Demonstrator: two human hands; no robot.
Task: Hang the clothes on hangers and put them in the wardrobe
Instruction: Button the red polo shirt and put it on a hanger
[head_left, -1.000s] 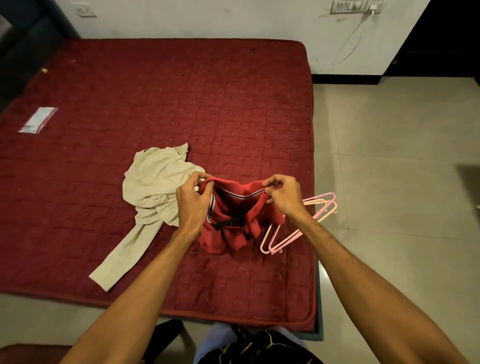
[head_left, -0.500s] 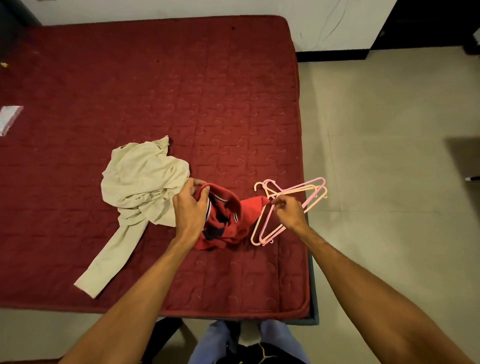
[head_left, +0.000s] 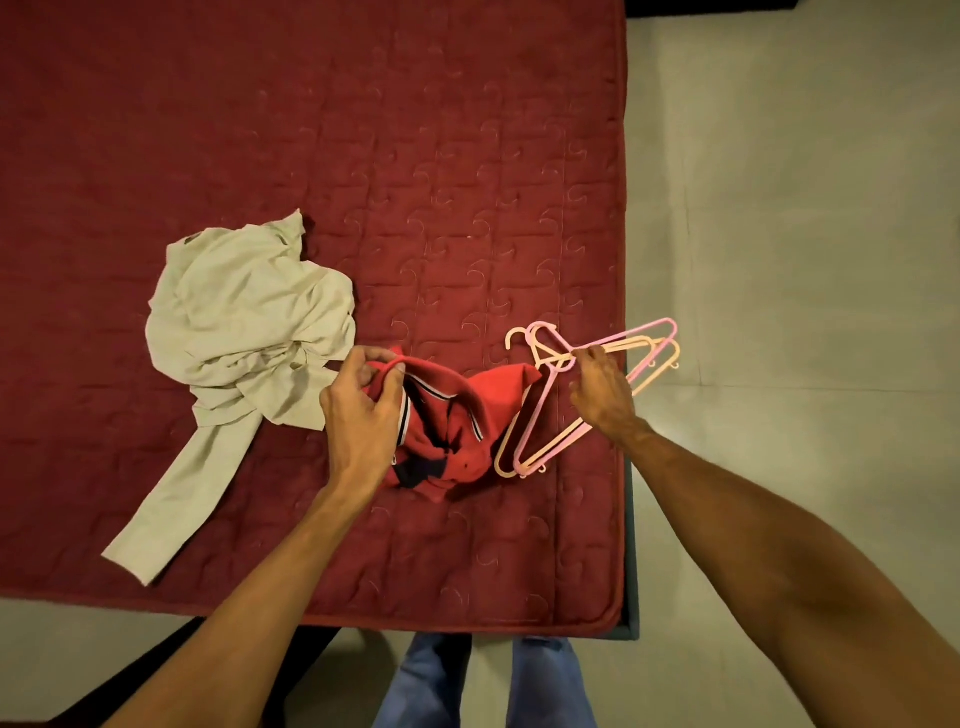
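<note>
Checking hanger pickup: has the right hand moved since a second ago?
Yes. The right hand left the red shirt and moved right toward the mattress edge, now pinching the hangers.

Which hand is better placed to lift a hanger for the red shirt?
Right. The right hand pinches the hangers near their hooks, while the left hand grips the red shirt by its collar.

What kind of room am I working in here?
Most likely a bedroom: a bed with a red quilted mattress, a beige garment and a red shirt on it, and plastic hangers at its edge, beside a tiled floor.
</note>
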